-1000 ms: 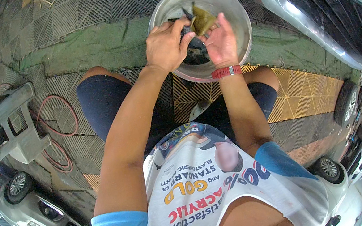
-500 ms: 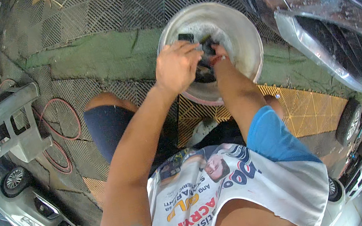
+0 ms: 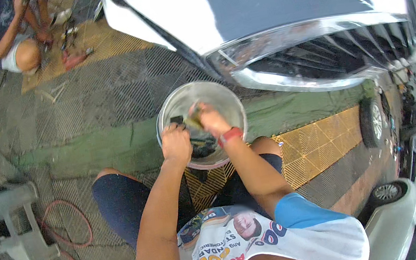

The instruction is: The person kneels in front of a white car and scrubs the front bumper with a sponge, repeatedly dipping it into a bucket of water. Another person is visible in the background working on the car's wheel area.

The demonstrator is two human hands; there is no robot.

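A round, pale basin [image 3: 235, 104] stands on the floor between my knees. At its left side my left hand [image 3: 176, 141] is closed round a black part [image 3: 177, 119], whose end shows above my fingers. My right hand [image 3: 212, 120], with a red band at the wrist, is inside the basin, its fingers wrapped on a yellowish sponge [image 3: 195, 115]. Dark pieces [image 3: 203, 146] lie low in the basin beneath my hands; their exact shape cannot be made out.
A car front with a chrome grille [image 3: 317, 59] rises beyond the basin. At far left a person [image 3: 12, 44] crouches by tools. A grey bumper-like frame [image 3: 12, 226] and red hose [image 3: 69, 222] lie left. A wheel [image 3: 372, 122] stands right, and a green strip [image 3: 85, 155] crosses the floor tiles.
The view has tilted up, bringing the car front and the crouching person into sight. My right hand has lifted the sponge higher in the basin. My left hand still grips the black part.
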